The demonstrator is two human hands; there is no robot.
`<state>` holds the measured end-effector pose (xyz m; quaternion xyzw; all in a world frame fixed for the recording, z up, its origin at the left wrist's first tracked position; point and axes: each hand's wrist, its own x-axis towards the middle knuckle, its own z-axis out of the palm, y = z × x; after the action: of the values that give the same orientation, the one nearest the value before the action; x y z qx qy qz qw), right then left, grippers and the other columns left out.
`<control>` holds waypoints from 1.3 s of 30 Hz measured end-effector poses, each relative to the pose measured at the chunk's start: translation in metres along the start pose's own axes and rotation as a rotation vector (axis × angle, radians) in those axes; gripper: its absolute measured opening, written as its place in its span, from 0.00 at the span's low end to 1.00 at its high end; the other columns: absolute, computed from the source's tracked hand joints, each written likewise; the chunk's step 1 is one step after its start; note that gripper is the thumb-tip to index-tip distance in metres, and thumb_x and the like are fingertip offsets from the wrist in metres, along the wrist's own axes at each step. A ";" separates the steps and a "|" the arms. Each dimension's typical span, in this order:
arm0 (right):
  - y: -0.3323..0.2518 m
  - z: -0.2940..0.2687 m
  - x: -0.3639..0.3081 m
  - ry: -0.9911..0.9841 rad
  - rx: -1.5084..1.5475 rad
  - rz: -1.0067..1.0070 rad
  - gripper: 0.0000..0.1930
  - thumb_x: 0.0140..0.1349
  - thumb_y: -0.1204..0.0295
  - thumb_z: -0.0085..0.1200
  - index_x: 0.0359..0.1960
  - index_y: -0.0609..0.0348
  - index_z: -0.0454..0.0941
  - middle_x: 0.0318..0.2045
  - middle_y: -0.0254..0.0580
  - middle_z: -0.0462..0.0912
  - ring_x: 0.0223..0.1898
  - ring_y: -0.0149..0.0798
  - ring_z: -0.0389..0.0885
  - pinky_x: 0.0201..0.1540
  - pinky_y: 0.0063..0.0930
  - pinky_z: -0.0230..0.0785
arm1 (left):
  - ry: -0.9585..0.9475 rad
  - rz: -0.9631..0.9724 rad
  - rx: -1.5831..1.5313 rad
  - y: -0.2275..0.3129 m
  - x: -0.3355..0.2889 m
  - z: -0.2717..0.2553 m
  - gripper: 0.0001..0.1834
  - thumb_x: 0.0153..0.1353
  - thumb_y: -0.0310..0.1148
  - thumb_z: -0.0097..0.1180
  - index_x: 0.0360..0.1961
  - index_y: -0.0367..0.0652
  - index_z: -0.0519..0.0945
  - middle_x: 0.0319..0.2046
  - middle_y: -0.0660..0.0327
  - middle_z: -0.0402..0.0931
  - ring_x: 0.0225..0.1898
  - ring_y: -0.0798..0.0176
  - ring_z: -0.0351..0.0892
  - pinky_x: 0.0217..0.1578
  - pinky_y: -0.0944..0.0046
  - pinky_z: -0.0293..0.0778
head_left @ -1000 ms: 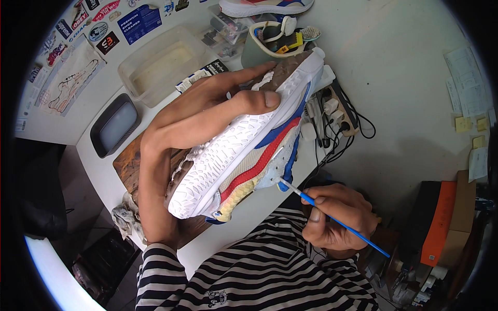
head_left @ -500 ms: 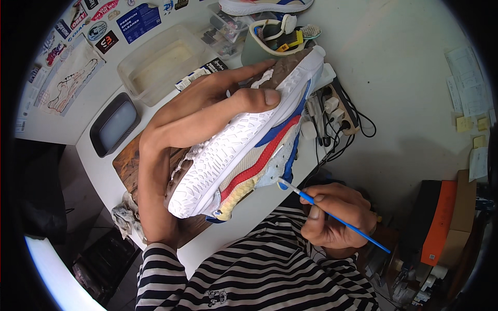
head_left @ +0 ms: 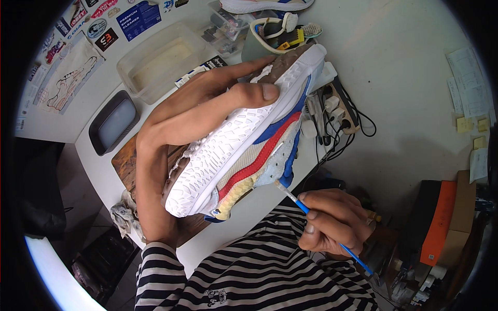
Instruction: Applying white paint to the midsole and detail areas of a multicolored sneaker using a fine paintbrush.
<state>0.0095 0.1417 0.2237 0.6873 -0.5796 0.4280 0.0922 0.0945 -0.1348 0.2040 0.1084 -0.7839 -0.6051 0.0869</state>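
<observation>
A clear plastic tub [head_left: 165, 61] stands on the white table [head_left: 404, 78] toward its far left part, with a dark grey tray [head_left: 113, 122] just beside it nearer the left edge. Stickers [head_left: 104, 23] and a line drawing of a shoe [head_left: 70, 83] lie flat along the far left corner. A wooden board [head_left: 127, 163] sits at the near left edge, and a crumpled grey rag [head_left: 124, 215] hangs just off that edge. Near the table's middle lies a power strip [head_left: 340, 109] with black cables [head_left: 358, 129] trailing off it. At the far edge rests another white shoe sole [head_left: 264, 5], with a grey-green cup of tools [head_left: 270, 36] near it. Paper notes [head_left: 469, 88] lie by the right edge, and an orange box [head_left: 441, 217] stands below it.
</observation>
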 end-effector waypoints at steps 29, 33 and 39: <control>0.022 -0.006 -0.020 0.071 0.145 0.100 0.07 0.70 0.77 0.54 0.43 0.68 0.71 0.37 0.65 0.85 0.31 0.48 0.91 0.33 0.33 0.88 | 0.025 0.060 -0.034 -0.007 -0.001 0.000 0.48 0.63 0.68 0.52 0.73 0.42 0.73 0.48 0.41 0.86 0.47 0.50 0.86 0.47 0.59 0.77; 0.022 -0.004 -0.018 0.059 0.171 0.084 0.07 0.71 0.76 0.55 0.43 0.68 0.71 0.38 0.65 0.85 0.32 0.48 0.91 0.33 0.32 0.88 | 0.016 0.046 -0.037 -0.003 -0.002 -0.001 0.47 0.63 0.68 0.53 0.73 0.43 0.73 0.49 0.42 0.86 0.47 0.51 0.85 0.48 0.60 0.76; 0.023 -0.005 -0.019 0.082 0.177 0.086 0.07 0.70 0.77 0.55 0.43 0.67 0.71 0.39 0.64 0.85 0.31 0.46 0.90 0.33 0.32 0.88 | 0.007 0.034 -0.047 0.001 -0.002 -0.002 0.48 0.63 0.68 0.53 0.74 0.43 0.73 0.49 0.42 0.86 0.47 0.52 0.85 0.47 0.60 0.77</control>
<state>-0.0125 0.1511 0.2046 0.6492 -0.5642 0.5089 0.0361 0.0971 -0.1354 0.2053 0.0953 -0.7710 -0.6213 0.1025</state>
